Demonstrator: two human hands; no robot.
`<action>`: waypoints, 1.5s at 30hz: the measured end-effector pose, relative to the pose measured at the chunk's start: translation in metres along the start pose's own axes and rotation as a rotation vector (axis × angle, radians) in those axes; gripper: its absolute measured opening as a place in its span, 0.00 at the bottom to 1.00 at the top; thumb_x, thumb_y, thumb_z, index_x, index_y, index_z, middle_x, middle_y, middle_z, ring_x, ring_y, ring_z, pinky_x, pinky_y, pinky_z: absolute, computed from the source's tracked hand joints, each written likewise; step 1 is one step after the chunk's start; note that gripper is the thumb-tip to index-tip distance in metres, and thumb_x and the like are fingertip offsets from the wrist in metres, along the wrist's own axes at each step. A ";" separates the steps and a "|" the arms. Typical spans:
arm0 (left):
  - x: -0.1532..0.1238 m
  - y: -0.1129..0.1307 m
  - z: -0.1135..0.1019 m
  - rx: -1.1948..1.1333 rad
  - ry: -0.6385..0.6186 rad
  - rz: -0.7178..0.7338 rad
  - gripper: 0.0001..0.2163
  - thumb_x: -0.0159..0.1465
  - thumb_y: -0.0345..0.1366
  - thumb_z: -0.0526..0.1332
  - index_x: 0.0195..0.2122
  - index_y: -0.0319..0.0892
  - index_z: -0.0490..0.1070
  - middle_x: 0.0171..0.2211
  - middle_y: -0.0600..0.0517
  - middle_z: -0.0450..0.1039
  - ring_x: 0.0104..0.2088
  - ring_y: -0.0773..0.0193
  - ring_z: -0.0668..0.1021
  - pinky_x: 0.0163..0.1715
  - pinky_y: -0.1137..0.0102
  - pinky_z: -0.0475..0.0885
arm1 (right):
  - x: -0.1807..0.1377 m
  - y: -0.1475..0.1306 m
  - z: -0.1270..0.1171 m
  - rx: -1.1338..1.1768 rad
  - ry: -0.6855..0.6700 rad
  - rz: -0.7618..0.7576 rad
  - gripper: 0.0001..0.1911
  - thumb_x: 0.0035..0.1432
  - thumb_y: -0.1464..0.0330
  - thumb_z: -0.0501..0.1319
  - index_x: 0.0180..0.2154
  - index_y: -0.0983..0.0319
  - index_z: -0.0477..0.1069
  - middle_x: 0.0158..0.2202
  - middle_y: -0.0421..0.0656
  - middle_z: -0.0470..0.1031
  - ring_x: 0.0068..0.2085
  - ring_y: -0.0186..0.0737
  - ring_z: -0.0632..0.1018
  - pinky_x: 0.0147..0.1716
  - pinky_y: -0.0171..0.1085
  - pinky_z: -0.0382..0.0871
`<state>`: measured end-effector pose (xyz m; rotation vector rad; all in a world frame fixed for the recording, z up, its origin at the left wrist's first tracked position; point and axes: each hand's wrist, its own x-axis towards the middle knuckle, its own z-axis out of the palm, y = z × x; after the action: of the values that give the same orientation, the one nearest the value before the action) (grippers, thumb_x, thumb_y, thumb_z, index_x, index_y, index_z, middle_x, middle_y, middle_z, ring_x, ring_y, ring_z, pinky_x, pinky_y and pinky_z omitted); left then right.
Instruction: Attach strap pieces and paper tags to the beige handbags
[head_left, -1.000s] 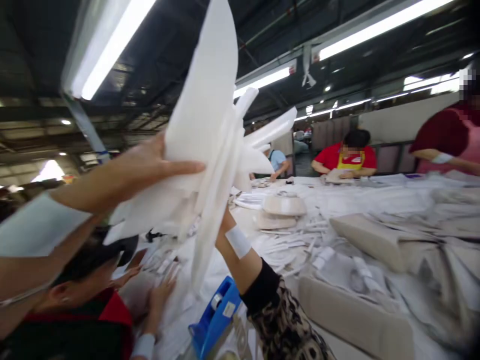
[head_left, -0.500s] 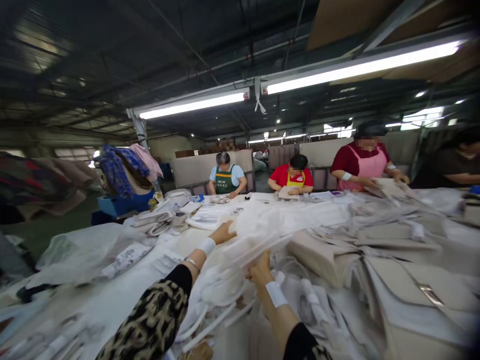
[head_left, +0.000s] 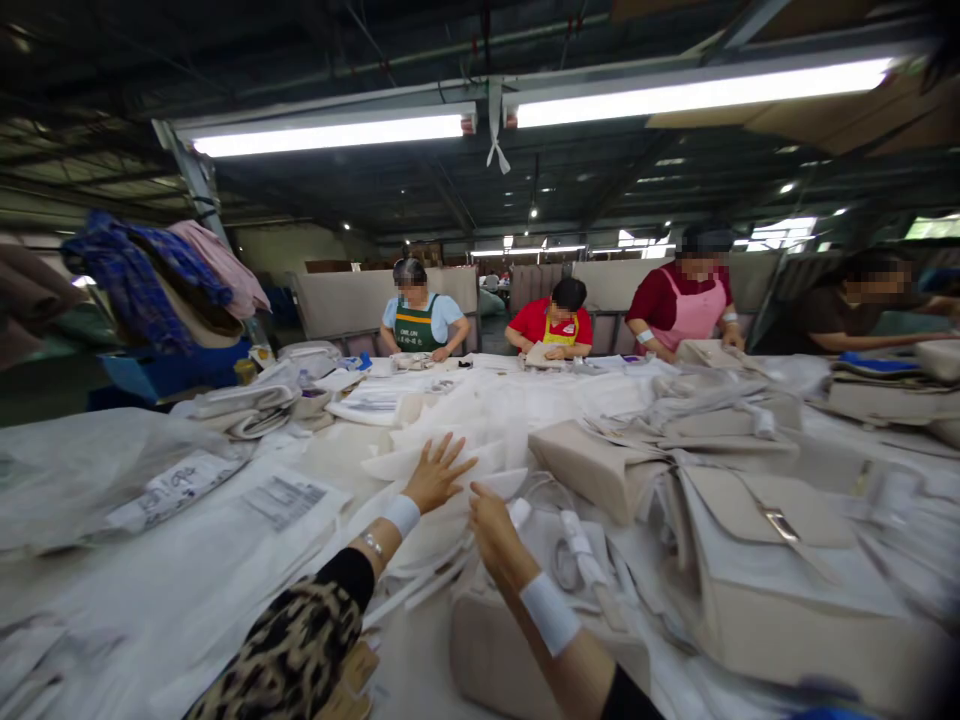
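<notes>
My left hand [head_left: 436,474] lies with fingers spread over a pile of thin white sheets [head_left: 382,465] in the middle of the table. Just right of it, my right hand [head_left: 493,528] has its fingers bent together at the sheets' near right edge; what is between them is hidden. Below my right wrist rests a beige bag [head_left: 487,640], with a strap wrapped in white [head_left: 581,550] beside the wrist. White strips [head_left: 427,580] stick out under my hands.
A beige flap bag with a metal clasp [head_left: 780,525] stands at right, another beige bag [head_left: 592,465] behind it. Clear plastic bags [head_left: 97,470] lie at left. Several co-workers sit across the table, one in a green apron [head_left: 414,328]. Lamps [head_left: 330,135] hang overhead.
The view has turned slightly right and down. My left hand has gone from gripping the white material to spread fingers. The translucent bundle between my hands has dropped onto the pile.
</notes>
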<state>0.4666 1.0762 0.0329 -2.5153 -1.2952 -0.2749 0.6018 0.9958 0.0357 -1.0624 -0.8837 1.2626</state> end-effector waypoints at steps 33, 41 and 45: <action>-0.238 0.436 0.021 -0.477 0.130 0.443 0.05 0.64 0.32 0.57 0.42 0.45 0.68 0.48 0.49 0.73 0.45 0.59 0.72 0.45 0.65 0.64 | -0.387 0.007 -0.354 -0.259 0.100 -0.130 0.27 0.47 0.45 0.65 0.30 0.63 0.78 0.32 0.48 0.80 0.35 0.47 0.79 0.38 0.41 0.72; -0.228 0.416 0.039 -0.933 0.009 0.261 0.08 0.57 0.30 0.63 0.38 0.46 0.72 0.45 0.51 0.74 0.44 0.60 0.75 0.46 0.68 0.67 | -0.309 0.021 -0.369 -0.337 0.036 0.044 0.26 0.40 0.48 0.68 0.35 0.61 0.78 0.38 0.50 0.80 0.43 0.54 0.80 0.43 0.44 0.73; -0.214 0.351 0.013 -1.087 0.269 -0.385 0.10 0.57 0.27 0.55 0.39 0.43 0.69 0.39 0.49 0.71 0.42 0.60 0.74 0.42 0.67 0.70 | -0.221 0.018 -0.337 -0.339 0.079 0.003 0.29 0.36 0.51 0.69 0.38 0.62 0.75 0.42 0.52 0.79 0.46 0.55 0.79 0.43 0.46 0.73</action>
<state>0.6303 0.7253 -0.1047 -2.7492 -1.8024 -1.7390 0.8892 0.7326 -0.0705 -1.3707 -1.0595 1.0876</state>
